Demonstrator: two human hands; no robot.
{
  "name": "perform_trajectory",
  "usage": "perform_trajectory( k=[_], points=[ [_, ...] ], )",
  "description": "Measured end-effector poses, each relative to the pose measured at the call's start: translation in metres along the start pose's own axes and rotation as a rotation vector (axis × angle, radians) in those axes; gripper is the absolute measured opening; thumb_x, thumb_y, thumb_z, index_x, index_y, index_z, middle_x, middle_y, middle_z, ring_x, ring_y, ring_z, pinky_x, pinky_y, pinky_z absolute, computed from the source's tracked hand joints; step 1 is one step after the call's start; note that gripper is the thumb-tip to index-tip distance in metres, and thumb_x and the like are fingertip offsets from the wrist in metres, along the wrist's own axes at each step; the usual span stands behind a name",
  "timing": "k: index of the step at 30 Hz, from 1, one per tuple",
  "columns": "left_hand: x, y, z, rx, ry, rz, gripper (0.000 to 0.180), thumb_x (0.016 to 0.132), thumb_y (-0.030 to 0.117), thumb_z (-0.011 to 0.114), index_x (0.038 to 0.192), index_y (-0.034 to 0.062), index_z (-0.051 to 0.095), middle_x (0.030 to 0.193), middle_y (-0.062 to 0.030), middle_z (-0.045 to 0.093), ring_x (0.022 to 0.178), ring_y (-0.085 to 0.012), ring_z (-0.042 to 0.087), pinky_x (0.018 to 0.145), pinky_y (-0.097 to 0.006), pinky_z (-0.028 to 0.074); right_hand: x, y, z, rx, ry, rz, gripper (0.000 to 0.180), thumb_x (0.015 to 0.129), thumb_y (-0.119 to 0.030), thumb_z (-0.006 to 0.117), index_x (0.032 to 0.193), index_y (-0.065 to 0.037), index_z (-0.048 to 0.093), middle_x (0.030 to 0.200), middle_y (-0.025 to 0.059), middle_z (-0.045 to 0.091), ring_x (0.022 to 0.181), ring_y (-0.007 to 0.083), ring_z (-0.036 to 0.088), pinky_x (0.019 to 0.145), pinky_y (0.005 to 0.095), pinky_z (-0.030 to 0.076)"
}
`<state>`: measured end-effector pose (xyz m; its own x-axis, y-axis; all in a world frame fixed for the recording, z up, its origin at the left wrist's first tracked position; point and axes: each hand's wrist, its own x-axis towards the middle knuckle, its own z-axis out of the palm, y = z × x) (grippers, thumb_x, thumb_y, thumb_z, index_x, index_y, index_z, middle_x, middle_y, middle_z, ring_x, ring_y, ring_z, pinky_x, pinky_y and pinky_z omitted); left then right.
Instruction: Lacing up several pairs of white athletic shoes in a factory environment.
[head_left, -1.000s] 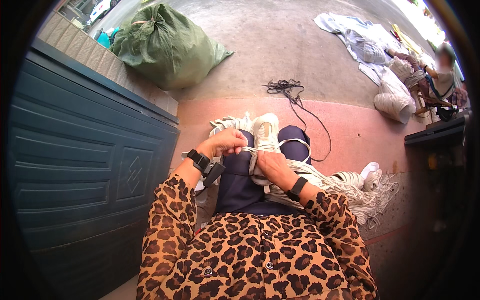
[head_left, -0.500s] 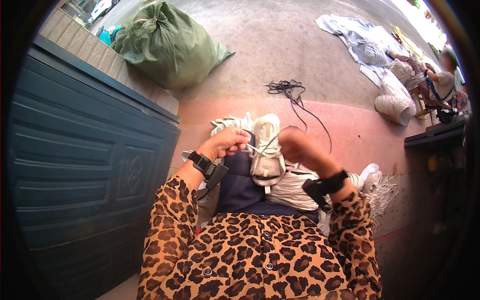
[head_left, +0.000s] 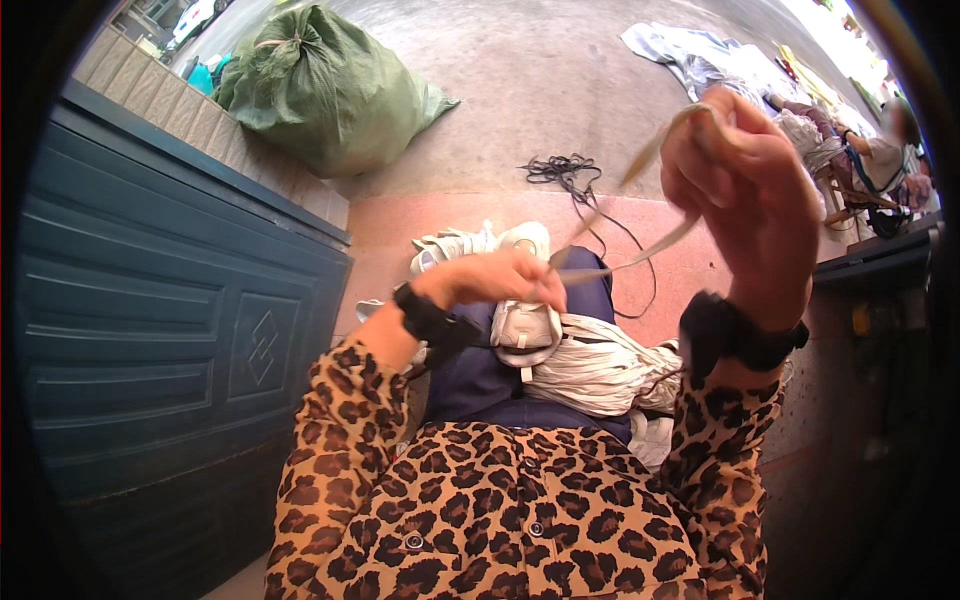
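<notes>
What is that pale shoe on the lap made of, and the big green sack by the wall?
The pale shoe looks like matte fabric or soft synthetic with a stitched tab. The big green sack seems to be woven plastic: slightly shiny, crinkled, tied shut on top.

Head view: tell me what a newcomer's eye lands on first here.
The right hand, raised high at the upper right, pinches a pale lace stretched taut down to the left hand, which grips a white shoe on the lap. Below, leopard-print sleeves fill the foreground beside a bundle of pale laces. At upper left a bulging green sack lies on the concrete beside a dark blue panelled door.
</notes>
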<state>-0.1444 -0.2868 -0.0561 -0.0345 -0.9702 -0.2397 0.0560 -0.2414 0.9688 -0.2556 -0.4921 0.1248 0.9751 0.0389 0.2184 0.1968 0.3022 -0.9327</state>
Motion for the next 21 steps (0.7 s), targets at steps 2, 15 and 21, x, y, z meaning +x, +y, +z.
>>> perform_trajectory(
  k=[2, 15, 21],
  points=[
    [-0.033, 0.003, -0.030, -0.226, 0.353, 0.080, 0.022, 0.089, 0.018, 0.052, 0.095, -0.0007, 0.060, 0.082, -0.0093, 0.063, 0.085, -0.0203, 0.060, 0.082, -0.032, 0.046, -0.007, 0.018, -0.029, -0.037, 0.326, -0.188, 0.021, 0.086, -0.019, 0.042, 0.075, -0.002, 0.049, 0.074, 0.0070, 0.051, 0.074, 0.0178, 0.049, 0.076, 0.0274, 0.040],
    [-0.138, -0.038, -0.064, -0.443, 0.966, -0.251, 0.012, 0.083, 0.016, 0.059, 0.086, 0.0072, 0.052, 0.067, 0.0003, 0.050, 0.054, -0.0107, 0.048, 0.047, -0.025, 0.041, -0.102, 0.215, -0.057, -0.448, 0.154, 0.527, 0.021, 0.084, -0.013, 0.055, 0.098, 0.003, 0.059, 0.075, 0.0055, 0.062, 0.069, 0.0144, 0.059, 0.065, 0.0269, 0.046],
    [-0.050, -0.067, 0.020, -0.263, 0.652, -0.544, 0.022, 0.087, 0.022, 0.054, 0.090, 0.0018, 0.062, 0.070, -0.0026, 0.059, 0.057, -0.0075, 0.056, 0.049, -0.021, 0.046, -0.102, 0.253, -0.023, -1.098, 0.132, 0.349, 0.014, 0.079, -0.012, 0.053, 0.074, -0.001, 0.059, 0.075, 0.0151, 0.060, 0.072, 0.0340, 0.055, 0.064, 0.0396, 0.044]
  ],
)
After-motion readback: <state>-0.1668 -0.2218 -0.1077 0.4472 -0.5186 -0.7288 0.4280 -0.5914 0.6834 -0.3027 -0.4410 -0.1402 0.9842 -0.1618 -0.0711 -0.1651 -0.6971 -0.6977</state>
